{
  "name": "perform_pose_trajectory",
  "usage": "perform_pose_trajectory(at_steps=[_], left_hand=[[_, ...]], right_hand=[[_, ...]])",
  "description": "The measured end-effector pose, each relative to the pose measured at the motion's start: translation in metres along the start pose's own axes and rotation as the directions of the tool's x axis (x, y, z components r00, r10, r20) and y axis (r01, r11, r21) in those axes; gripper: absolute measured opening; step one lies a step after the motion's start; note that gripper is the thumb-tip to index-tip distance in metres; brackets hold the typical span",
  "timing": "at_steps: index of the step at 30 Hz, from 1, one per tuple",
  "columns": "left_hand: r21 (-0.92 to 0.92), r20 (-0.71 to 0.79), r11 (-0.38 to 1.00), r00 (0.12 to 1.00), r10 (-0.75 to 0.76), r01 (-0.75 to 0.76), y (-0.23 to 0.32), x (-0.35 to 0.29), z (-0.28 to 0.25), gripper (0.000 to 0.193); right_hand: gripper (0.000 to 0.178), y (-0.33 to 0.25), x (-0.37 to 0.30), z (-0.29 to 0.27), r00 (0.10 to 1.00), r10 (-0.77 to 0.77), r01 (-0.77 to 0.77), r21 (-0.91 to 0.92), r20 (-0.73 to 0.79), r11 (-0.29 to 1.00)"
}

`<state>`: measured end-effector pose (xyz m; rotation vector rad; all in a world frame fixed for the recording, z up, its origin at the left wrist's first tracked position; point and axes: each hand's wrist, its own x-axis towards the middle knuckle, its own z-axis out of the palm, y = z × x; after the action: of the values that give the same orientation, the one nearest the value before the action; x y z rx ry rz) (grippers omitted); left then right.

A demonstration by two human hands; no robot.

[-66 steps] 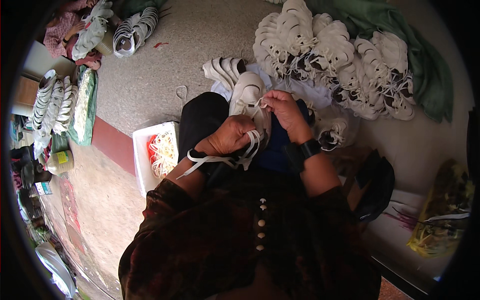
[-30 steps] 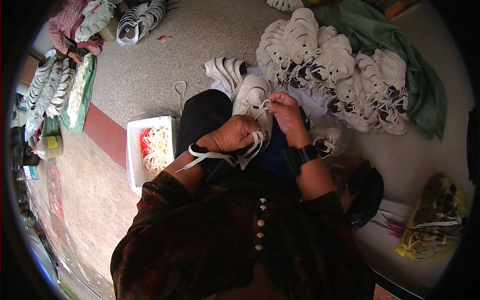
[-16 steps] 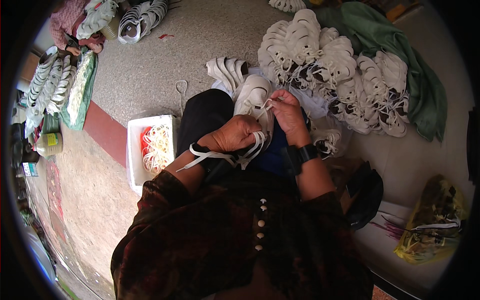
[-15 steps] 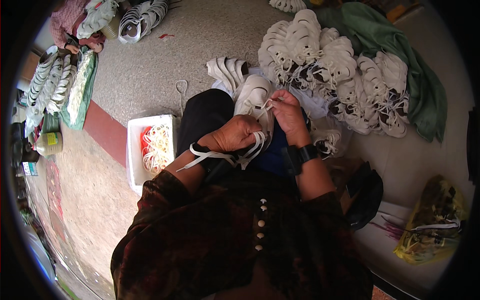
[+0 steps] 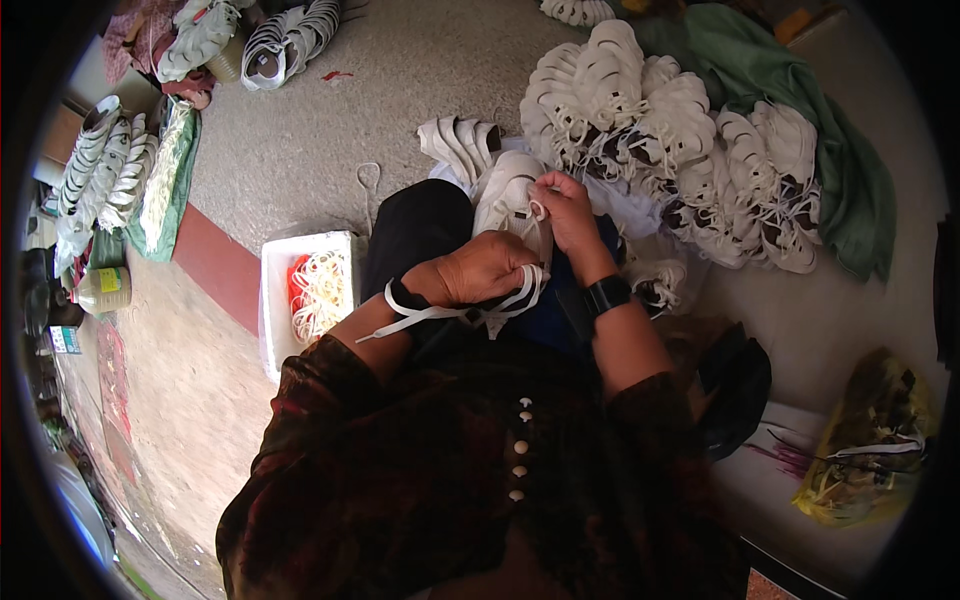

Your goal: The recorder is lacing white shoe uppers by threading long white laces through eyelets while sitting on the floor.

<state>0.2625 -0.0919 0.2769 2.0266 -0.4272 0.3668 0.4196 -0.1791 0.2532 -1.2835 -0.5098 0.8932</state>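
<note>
A white shoe upper [image 5: 492,210] rests on my lap, toe pointing away from me. My left hand [image 5: 478,268] is closed over its near end, with a loop of white shoelace [image 5: 412,316] coming out of the fist and hanging over my left wrist. At the right edge of the upper, near the eyelets, my right hand [image 5: 566,214] pinches a part of the lace between thumb and fingers. My left hand hides the lower eyelets, and the exact grip of its fingertips is out of sight.
To my left stands a white foam box [image 5: 265,310] holding a tangle of laces [image 5: 322,295]. Laced shoe uppers [image 5: 612,85] are heaped ahead to the right beside a green cloth [image 5: 850,175]. A yellow bag [image 5: 860,455] lies at right. Another person's sleeve [image 5: 135,45] shows far left.
My right hand has come down slightly and closer against the upper; the lace stretch seen under its fingers has shortened. My left hand keeps its hold. The view has shifted slightly.
</note>
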Motion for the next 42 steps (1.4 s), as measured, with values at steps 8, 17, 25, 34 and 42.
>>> perform_pose_trajectory(at_steps=[8,17,25,34,42], left_hand=[[0.006,0.174,0.986,0.971,-0.164,0.165,0.035,0.030,0.010,0.023],[-0.217,0.283,0.945,0.942,-0.180,0.246,0.096,0.000,0.017,0.021],[0.098,0.015,0.995,1.000,-0.006,0.005,0.094,0.009,0.018,0.022],[0.213,0.011,0.977,1.000,0.002,-0.004,0.110,0.017,0.012,0.019],[0.255,-0.014,0.967,1.000,-0.010,0.013,0.116,0.014,0.017,0.016]], right_hand=[[0.024,0.022,0.032,0.006,0.978,-0.162,0.066,-0.545,-0.131,0.836],[0.015,0.041,0.045,0.006,0.940,-0.324,0.160,-0.702,-0.107,0.694],[0.019,0.014,0.022,-0.002,1.000,-0.011,0.010,-0.242,-0.004,0.970],[0.014,-0.009,-0.034,-0.022,0.980,-0.104,0.147,-0.258,0.171,0.955],[0.014,-0.020,-0.068,-0.011,0.976,-0.128,0.186,-0.375,0.174,0.908]])
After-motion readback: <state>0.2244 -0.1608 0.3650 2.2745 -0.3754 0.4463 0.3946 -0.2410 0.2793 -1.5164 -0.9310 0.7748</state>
